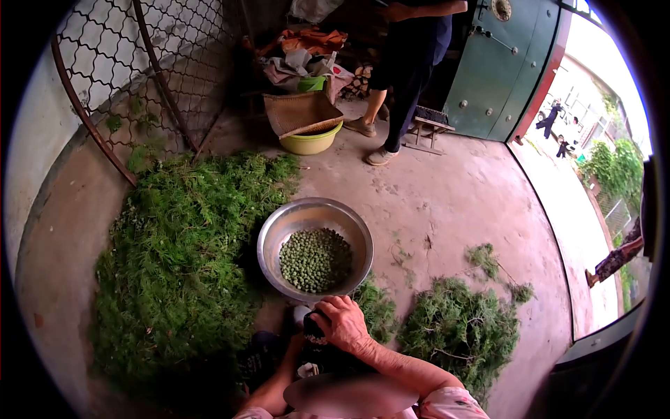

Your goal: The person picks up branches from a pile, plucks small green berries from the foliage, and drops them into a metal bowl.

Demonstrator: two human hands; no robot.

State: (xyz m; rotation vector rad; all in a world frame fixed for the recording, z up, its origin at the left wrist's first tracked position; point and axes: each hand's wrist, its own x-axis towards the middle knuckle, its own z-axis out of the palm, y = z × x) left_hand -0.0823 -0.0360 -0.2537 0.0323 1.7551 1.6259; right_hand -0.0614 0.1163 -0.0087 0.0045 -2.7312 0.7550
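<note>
My right hand (343,325) is curled, its fingers bent over a dark thing just below the near rim of a metal basin (268,269). What it holds, if anything, is hidden. My left hand (296,346) is lower and further left, close to the same dark thing, with its fingers out of sight. Small round green cones or berries (315,260) cover the bottom of the basin. Left of the basin spreads a large heap of feathery green branches (188,258). A smaller pile of cut branches (460,328) lies to the right.
A person (412,63) stands at the back beside a yellow tub (310,143) with a woven tray (300,114) on it. Wire mesh panels (153,63) lean on the left wall. At right a green metal door (492,77) stands by a doorway; other people are outside.
</note>
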